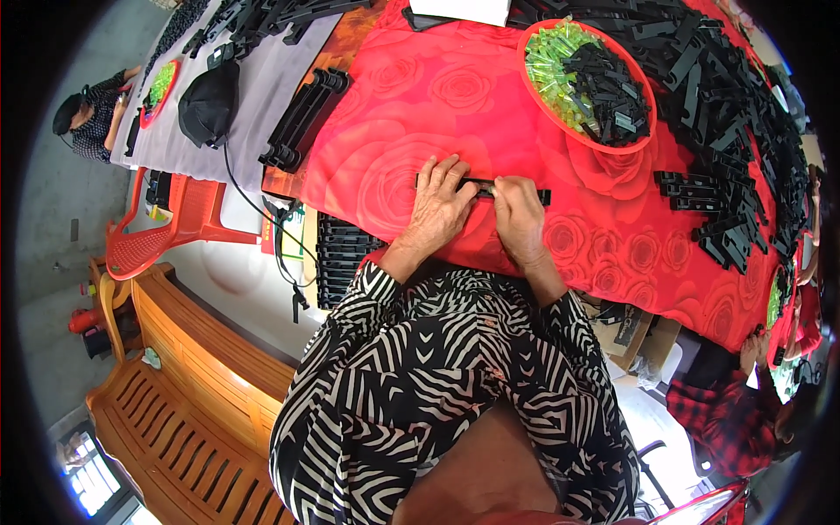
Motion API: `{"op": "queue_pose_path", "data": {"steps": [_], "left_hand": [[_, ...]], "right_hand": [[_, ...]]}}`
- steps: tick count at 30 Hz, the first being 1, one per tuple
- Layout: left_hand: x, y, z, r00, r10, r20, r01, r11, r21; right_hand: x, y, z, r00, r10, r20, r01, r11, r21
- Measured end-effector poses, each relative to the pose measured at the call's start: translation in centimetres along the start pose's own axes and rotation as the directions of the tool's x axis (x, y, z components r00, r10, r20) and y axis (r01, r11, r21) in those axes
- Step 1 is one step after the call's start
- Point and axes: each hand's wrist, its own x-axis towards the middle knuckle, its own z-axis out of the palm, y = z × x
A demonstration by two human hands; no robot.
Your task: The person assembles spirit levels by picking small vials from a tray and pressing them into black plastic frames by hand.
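Note:
A long black plastic strip (479,185) lies flat on the red rose-patterned tablecloth (411,96). My left hand (440,203) rests on its left part, fingers spread over it. My right hand (516,210) pinches the strip near its middle, thumb and fingers closed on it; whether a small part is between the fingertips is hidden. The strip's right end (544,197) sticks out past my right hand.
A red round tray (584,140) holds green clear pieces and small black parts. Heaps of black strips (735,131) lie on the right. A stack of black strips (302,118) and a black cap (210,103) sit at left. Other people work at both sides.

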Motion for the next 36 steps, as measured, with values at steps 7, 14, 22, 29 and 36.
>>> {"op": "queue_pose_path", "data": {"steps": [7,14,22,29,36], "left_hand": [[-0.3,-0.3,-2.8,0.995,-0.065,-0.075,0.050,0.981,-0.186],[-1.8,-1.4,-2.2,0.977,-0.152,-0.149,0.150,0.988,-0.025],[-2.5,-1.5,-1.7,0.970,-0.197,-0.140,0.195,0.980,-0.027],[-2.2,-1.3,-1.6,0.974,-0.194,-0.119,0.191,0.981,-0.029],[-2.1,-1.8,-0.8,0.976,-0.179,-0.123,0.177,0.984,-0.026]], "right_hand": [[3.1,0.5,-5.8,0.695,0.703,0.151,-0.421,0.228,0.878],[3.7,4.5,-7.0,0.620,0.546,0.563,-0.657,-0.031,0.754],[5.3,0.8,-2.7,0.741,0.385,0.550,-0.328,0.922,-0.204],[6.1,1.0,-2.3,0.666,0.364,0.651,-0.139,0.918,-0.371],[6.7,1.4,-1.6,0.635,0.356,0.686,-0.058,0.907,-0.417]]}}
